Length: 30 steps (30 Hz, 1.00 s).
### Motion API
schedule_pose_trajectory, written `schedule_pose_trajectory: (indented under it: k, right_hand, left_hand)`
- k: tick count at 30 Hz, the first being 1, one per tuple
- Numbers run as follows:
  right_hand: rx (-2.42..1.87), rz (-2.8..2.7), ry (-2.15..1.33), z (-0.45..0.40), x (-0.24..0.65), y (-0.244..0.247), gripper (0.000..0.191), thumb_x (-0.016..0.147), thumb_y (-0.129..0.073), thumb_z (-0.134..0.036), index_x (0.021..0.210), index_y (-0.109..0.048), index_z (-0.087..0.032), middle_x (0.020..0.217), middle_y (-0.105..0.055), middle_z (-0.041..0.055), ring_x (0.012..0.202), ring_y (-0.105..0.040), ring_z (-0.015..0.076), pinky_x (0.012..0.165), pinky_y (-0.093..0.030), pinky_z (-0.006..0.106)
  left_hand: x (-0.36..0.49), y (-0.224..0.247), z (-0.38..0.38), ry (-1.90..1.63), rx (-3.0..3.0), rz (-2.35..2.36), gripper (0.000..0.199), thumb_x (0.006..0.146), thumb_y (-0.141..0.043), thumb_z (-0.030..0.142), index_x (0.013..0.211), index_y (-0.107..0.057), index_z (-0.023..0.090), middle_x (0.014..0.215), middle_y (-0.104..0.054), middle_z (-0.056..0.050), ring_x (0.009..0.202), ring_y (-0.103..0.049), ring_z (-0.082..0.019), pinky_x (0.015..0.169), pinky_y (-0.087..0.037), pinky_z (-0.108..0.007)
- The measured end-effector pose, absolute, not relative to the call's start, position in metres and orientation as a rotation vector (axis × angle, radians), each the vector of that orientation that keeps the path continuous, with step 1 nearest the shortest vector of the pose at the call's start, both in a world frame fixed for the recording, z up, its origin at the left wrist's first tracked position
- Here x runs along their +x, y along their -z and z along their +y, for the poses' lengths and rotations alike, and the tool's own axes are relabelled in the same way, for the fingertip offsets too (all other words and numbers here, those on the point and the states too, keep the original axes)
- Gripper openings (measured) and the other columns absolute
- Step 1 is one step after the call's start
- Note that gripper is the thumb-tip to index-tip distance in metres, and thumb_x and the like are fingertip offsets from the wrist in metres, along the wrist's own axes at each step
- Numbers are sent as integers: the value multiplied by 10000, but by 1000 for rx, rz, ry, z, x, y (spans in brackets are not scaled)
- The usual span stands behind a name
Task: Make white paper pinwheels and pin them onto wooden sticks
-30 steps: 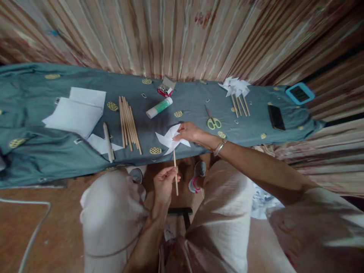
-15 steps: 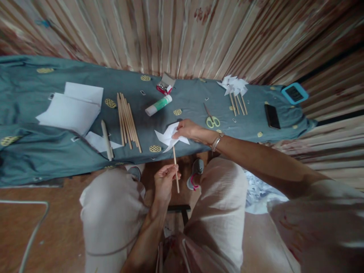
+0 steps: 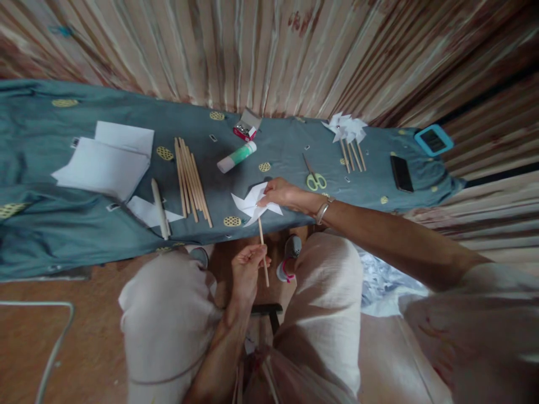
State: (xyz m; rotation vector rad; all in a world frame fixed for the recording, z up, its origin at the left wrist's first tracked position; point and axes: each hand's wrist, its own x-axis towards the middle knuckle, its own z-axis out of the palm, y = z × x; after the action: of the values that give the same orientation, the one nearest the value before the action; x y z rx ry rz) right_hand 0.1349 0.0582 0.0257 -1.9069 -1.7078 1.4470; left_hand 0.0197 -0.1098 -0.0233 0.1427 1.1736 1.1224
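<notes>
A white paper pinwheel sits at the top of a thin wooden stick, over the near edge of the cloth-covered table. My right hand is closed on the pinwheel near its centre, the fingertips pressing the paper. Lower down, my left hand pinches the stick between thumb and fingers, its bottom end poking out below. Left of the pinwheel lies a bundle of loose wooden sticks. A glue stick lies just beyond it, and green-handled scissors rest to the right.
White paper sheets and a pale pointed rod lie at left. A small red box of pins is near the back. Several pinwheels, a black phone and a blue-framed device are at right. A curtain hangs behind.
The view has shifted slightly. Both hands keep their hold on the pinwheel and its stick, with almost no movement between the two frames.
</notes>
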Motion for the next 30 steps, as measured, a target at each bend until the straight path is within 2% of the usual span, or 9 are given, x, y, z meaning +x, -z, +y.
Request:
schedule_pose_trajectory:
  k: [11, 21, 27, 30]
  right_hand:
    - [-1849, -1689, -1449, 61, 139, -15, 203, 538, -795, -191, 569, -596, -165, 493, -491, -70, 490, -393, 72, 476, -256, 237]
    - [-1843, -1564, -1445, 52, 130, -25, 174, 536, -775, -110, 531, -607, -157, 456, -497, -82, 475, -406, 63, 461, -257, 213]
    - [-1720, -1501, -1510, 51, 132, -19, 137, 580, -758, -69, 587, -657, -162, 510, -594, -59, 497, -487, 73, 507, -363, 196]
    - [-1695, -1460, -1514, 50, 135, -17, 145, 602, -799, -129, 592, -659, -165, 501, -587, -55, 484, -469, 72, 496, -349, 198]
  left_hand:
    - [20, 28, -110, -1109, 134, 1169, 328, 432, -883, 343, 611, -697, 141, 551, -646, 16, 447, -571, -90, 507, -445, -223]
    - [22, 22, -112, -1173, 121, 1152, 345, 425, -888, 342, 635, -703, 139, 568, -649, 17, 456, -571, -85, 511, -450, -217]
    - [20, 20, -113, -1186, 121, 1185, 370, 405, -887, 349, 655, -717, 136, 573, -650, 12, 457, -565, -80, 503, -446, -210]
    - [20, 20, -112, -1182, 125, 1206, 376, 392, -886, 357, 647, -718, 139, 548, -641, 11, 450, -563, -83, 492, -441, -206]
